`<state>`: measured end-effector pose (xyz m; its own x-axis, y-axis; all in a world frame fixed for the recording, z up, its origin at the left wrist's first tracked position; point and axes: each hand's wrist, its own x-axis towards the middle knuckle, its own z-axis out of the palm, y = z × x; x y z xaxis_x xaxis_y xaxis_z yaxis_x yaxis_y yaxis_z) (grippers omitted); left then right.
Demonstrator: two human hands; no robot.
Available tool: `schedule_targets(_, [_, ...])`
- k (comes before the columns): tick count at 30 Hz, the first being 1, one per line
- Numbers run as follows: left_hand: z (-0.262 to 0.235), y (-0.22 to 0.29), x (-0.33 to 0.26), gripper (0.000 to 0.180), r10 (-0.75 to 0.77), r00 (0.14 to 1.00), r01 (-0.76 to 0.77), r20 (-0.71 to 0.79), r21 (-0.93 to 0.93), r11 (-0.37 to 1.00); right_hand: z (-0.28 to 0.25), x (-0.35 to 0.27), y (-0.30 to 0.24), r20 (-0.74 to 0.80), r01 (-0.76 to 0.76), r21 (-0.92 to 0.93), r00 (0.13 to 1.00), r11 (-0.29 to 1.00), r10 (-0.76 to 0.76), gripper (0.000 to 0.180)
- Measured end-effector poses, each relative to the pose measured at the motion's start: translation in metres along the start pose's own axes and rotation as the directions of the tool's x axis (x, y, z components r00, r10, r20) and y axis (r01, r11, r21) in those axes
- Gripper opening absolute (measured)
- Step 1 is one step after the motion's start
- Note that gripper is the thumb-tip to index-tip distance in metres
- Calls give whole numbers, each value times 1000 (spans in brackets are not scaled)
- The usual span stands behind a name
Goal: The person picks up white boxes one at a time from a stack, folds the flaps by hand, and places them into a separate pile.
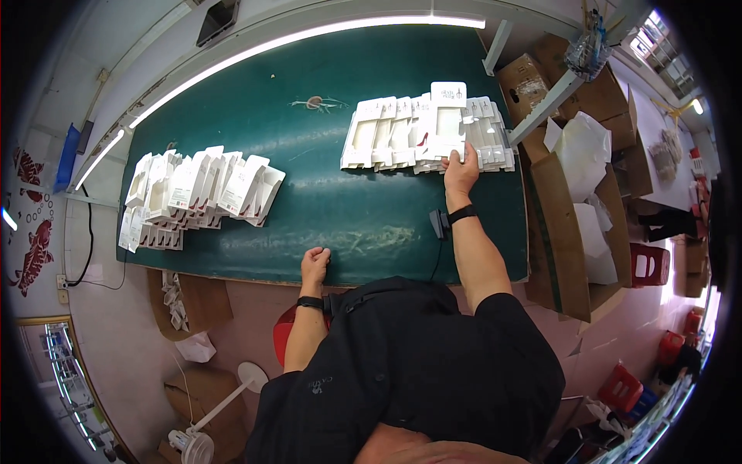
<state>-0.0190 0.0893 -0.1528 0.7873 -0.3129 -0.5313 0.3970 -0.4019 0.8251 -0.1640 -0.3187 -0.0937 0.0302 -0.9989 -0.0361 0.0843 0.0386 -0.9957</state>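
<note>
My right hand [461,170] reaches over the far right of the green table [309,185]. Its fingers are closed on the lower end of a white carton [448,124] with a cut-out window and a small dark print on its top flap. That carton lies over a row of similar white cartons [379,135], packed side by side and overlapping. At the table's near edge rests my left hand [315,264], its fingers curled in with nothing seen in them. Left of it, farther in, a second heap of white windowed cartons [193,189] lies in slanting, overlapping rows.
A light tube [309,35] on a metal frame runs along the table's far side. Large brown cardboard boxes [560,247] flank the right edge, one holding white plastic bags [583,158]. Under the left side stands another open cardboard box [205,301]. A red stool [284,332] shows beside me.
</note>
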Motion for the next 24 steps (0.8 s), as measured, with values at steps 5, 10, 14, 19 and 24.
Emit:
schedule_targets(5, [6, 15, -5, 41, -18, 999, 18, 49, -5, 1000, 19, -31, -24, 147, -2, 93, 989, 996, -12, 43])
schedule_targets(10, [25, 29, 7, 40, 82, 988, -72, 131, -84, 994, 59, -75, -28, 360, -58, 55, 932, 997, 34, 49])
schedule_targets(14, [37, 53, 15, 37, 192, 961, -169, 197, -127, 977, 90, -97, -23, 475, -55, -42, 877, 998, 69, 41])
schedule_targets(19, [43, 100, 42, 40, 335, 928, -320, 162, -115, 940, 123, -100, -2, 546, 69, -177, 837, 982, 40, 34])
schedule_targets(24, [74, 148, 98, 49, 554, 805, -591, 212, 204, 781, 124, -88, 38, 654, 392, -371, 754, 842, -63, 37])
